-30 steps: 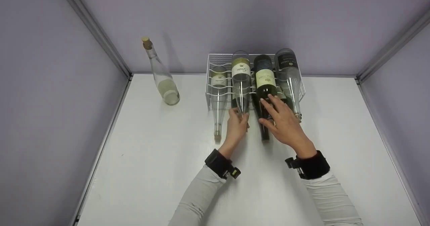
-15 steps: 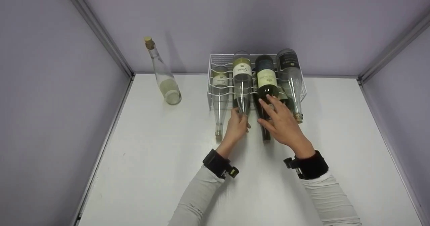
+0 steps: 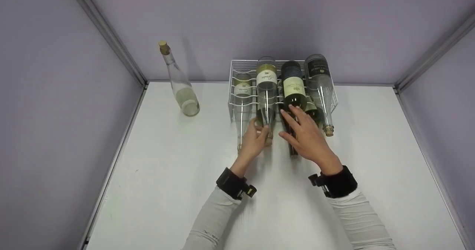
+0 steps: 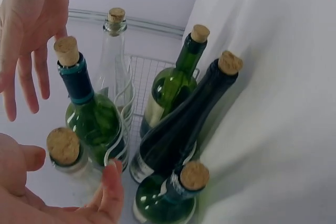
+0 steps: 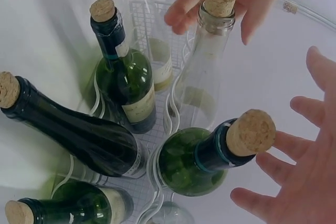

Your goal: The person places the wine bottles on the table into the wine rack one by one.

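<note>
In the head view, a clear corked bottle (image 3: 267,94) lies neck toward me on the upper level of a white wire rack (image 3: 231,109). My left hand (image 3: 255,140) is around its neck with thumb and fingers apart; the cork (image 4: 63,146) shows between them in the left wrist view. Right of it lies a green wine bottle (image 3: 294,86) with a cream label. My right hand (image 3: 310,138) is beside that bottle's neck, fingers spread, gripping nothing. The right wrist view shows its fingertips close to the green bottle's cork (image 5: 251,132); contact is unclear.
Another clear bottle (image 3: 320,71) with a dark label lies at the rack's right end. Lower down are a clear bottle (image 3: 243,91) at left and dark bottles, one with its neck (image 3: 293,148) jutting out. A corked clear bottle (image 3: 184,94) stands upright left of the rack.
My left hand has shifted left and slightly toward me, its fingers loosening around the clear bottle's neck, whose cork now shows. My right hand has drifted slightly left. The bottles keep their places.
</note>
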